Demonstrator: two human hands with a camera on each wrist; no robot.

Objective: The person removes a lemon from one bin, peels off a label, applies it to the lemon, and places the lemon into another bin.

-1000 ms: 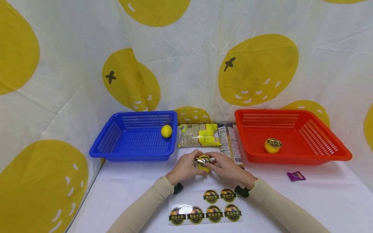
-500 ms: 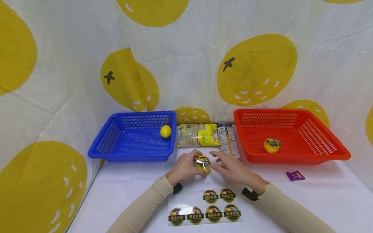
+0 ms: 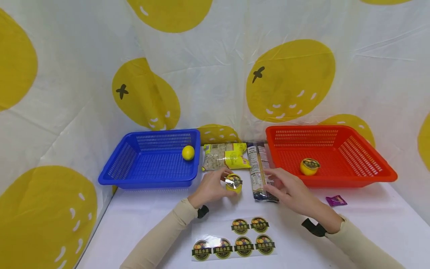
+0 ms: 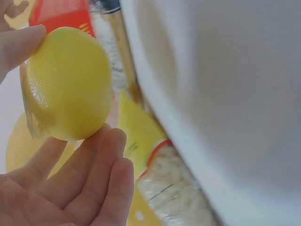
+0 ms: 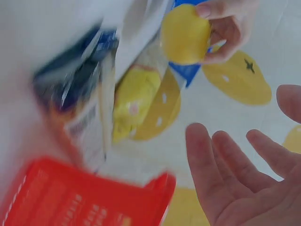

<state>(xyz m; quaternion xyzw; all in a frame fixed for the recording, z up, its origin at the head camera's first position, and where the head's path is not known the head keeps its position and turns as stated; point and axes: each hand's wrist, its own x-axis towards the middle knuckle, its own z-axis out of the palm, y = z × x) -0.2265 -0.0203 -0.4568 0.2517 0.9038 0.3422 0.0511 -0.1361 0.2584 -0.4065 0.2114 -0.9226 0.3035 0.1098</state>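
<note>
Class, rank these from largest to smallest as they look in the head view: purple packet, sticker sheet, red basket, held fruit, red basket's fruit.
1. Red basket
2. Sticker sheet
3. Held fruit and red basket's fruit: too alike to rank
4. Purple packet

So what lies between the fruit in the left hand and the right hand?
In the head view, bare tabletop beside the fruit, then the long packet, partly covered by the right hand; whether they touch is unclear.
</note>
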